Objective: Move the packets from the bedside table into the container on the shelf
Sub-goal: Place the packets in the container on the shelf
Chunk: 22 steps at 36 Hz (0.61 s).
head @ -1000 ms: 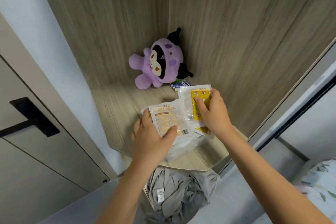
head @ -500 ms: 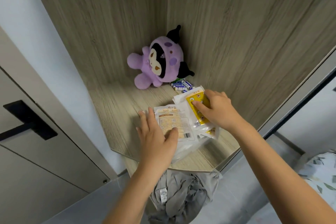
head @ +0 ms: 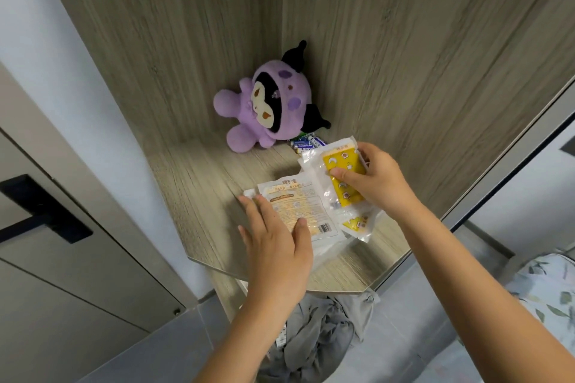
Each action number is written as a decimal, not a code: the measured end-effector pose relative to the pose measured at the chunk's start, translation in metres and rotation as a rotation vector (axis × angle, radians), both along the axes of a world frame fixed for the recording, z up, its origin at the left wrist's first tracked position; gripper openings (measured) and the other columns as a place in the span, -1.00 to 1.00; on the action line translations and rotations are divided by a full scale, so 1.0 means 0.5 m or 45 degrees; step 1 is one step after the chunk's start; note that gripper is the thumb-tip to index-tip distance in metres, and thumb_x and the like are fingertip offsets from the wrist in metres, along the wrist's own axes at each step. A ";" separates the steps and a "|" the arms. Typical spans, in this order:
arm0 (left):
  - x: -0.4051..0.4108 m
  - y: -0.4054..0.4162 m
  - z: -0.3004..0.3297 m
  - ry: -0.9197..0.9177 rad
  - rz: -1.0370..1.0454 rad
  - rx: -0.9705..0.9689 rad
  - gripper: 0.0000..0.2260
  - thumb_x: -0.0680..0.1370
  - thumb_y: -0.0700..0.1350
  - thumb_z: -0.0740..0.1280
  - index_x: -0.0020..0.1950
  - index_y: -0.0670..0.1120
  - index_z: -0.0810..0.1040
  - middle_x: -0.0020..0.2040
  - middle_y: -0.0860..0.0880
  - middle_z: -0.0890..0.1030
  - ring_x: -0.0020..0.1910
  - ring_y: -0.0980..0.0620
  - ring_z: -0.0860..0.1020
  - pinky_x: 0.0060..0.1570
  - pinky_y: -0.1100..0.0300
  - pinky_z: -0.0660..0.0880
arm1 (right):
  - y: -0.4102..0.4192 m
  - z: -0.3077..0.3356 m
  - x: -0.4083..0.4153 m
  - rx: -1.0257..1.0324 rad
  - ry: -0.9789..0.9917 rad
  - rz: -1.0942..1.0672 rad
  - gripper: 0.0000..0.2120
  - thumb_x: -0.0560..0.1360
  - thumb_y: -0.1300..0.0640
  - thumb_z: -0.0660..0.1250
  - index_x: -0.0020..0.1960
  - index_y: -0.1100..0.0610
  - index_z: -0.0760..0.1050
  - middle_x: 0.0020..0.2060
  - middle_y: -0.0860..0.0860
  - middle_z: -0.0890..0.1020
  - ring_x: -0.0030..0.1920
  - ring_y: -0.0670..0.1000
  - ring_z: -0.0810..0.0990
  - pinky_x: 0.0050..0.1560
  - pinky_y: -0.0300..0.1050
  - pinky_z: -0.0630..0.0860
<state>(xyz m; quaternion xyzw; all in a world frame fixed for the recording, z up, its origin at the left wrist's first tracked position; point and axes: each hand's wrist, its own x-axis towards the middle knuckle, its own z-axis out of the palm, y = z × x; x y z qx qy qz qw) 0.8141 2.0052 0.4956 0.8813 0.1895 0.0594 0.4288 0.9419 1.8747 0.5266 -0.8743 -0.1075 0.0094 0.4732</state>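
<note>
yellow packet [head: 343, 179], purple plush toy [head: 273, 109], wood-grain shelf [head: 199, 183]

I see a bright picture with soft, even light. It seems to come from the right of the purple plush toy [head: 267, 109], where the pale wall looks brightest. The toy casts only a faint shadow on the wooden shelf [head: 199, 183] under it. A dim grey shadow lies on the shelf below my left hand [head: 277, 246]. The clear wrap of the yellow packet [head: 343, 179], in front of the toy, shows small white shiny spots. The toy and packets look sharp. Far from the toy, near the picture edges, straight lines bend and lean, and my arms look stretched and a little soft.
</note>
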 end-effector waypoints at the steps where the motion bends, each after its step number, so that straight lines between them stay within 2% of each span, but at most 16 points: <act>1: -0.001 0.000 0.001 0.002 -0.001 -0.013 -0.33 0.64 0.03 0.07 0.52 -0.22 -0.29 0.52 -0.13 -0.37 0.52 -0.05 -0.31 0.45 0.10 -0.31 | -0.001 -0.001 0.002 0.049 -0.003 -0.051 -0.56 0.41 0.07 0.48 0.23 0.11 0.45 -0.05 -0.09 0.57 -0.03 -0.06 0.56 -0.03 -0.20 0.49; 6: -0.004 0.000 0.003 0.005 -0.004 -0.064 -0.33 0.64 0.02 0.09 0.53 -0.22 -0.27 0.52 -0.11 -0.38 0.53 -0.08 -0.25 0.52 0.03 -0.17 | -0.002 -0.012 0.008 0.194 -0.064 -0.239 -0.58 0.42 0.07 0.47 0.22 0.09 0.45 -0.03 -0.10 0.57 0.02 -0.06 0.58 0.08 -0.11 0.54; 11: -0.004 0.001 0.001 0.010 -0.005 -0.050 -0.32 0.64 0.03 0.09 0.52 -0.22 -0.28 0.53 -0.11 -0.37 0.53 -0.06 -0.25 0.52 0.01 -0.16 | 0.006 -0.026 0.008 0.296 -0.086 -0.329 -0.66 0.44 0.06 0.45 0.16 0.04 0.44 -0.01 -0.08 0.58 0.05 -0.03 0.59 0.13 -0.02 0.55; 14: -0.006 0.001 0.002 0.004 -0.012 -0.049 -0.30 0.64 0.04 0.08 0.51 -0.23 -0.32 0.52 -0.11 -0.38 0.53 -0.06 -0.25 0.52 0.04 -0.17 | 0.003 -0.036 0.004 0.184 -0.131 -0.215 -0.76 0.44 0.06 0.44 0.04 -0.04 0.44 0.02 0.00 0.61 0.09 0.04 0.57 0.16 0.10 0.53; 18: -0.007 0.005 0.004 -0.076 -0.007 -0.139 -0.28 0.63 0.04 0.11 0.51 -0.18 -0.35 0.54 -0.07 -0.35 0.53 0.04 -0.26 0.51 0.13 -0.19 | -0.011 -0.037 0.003 -0.041 -0.106 0.013 -0.79 0.44 0.03 0.44 0.01 0.05 0.49 -0.06 0.03 0.62 0.02 0.10 0.58 0.09 0.08 0.53; 20: -0.006 0.012 0.002 -0.102 0.002 -0.128 -0.29 0.62 0.08 0.10 0.53 -0.16 -0.29 0.56 -0.06 -0.27 0.53 0.05 -0.26 0.50 0.14 -0.19 | -0.017 -0.037 0.006 -0.173 -0.107 0.113 -0.72 0.45 -0.04 0.41 0.09 0.04 0.49 -0.05 0.03 0.61 0.03 0.11 0.56 0.14 0.13 0.49; 22: -0.005 0.020 -0.001 -0.116 0.011 -0.113 -0.30 0.61 0.09 0.11 0.55 -0.13 -0.23 0.57 -0.05 -0.19 0.54 0.05 -0.23 0.48 0.14 -0.13 | -0.019 -0.035 0.007 -0.317 -0.085 0.175 -0.58 0.45 -0.12 0.38 0.24 0.01 0.43 0.02 0.01 0.56 0.11 0.13 0.49 0.21 0.08 0.43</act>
